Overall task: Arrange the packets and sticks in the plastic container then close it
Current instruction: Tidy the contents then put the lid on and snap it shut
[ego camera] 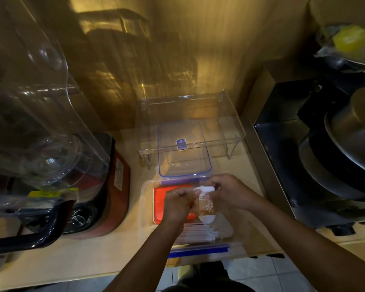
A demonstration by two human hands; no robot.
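A clear plastic container [146, 199] sits on the counter at the near edge, open. Inside lie an orange-red packet [159, 204] on the left and a row of white sticks [198, 233] nearer to me. Its clear lid with a blue seal [184, 153] lies just behind it, partly under a clear acrylic stand. Both hands hover over the container: my left hand [177, 204] and my right hand [230, 193] together grip a small clear packet with a white label [207, 200], pinching its top edge.
A red blender with a clear jug [51, 144] stands at the left. A clear acrylic shelf [190, 123] spans the back. Dark metal pots and a black appliance [335, 154] fill the right. The counter edge and tiled floor lie close below.
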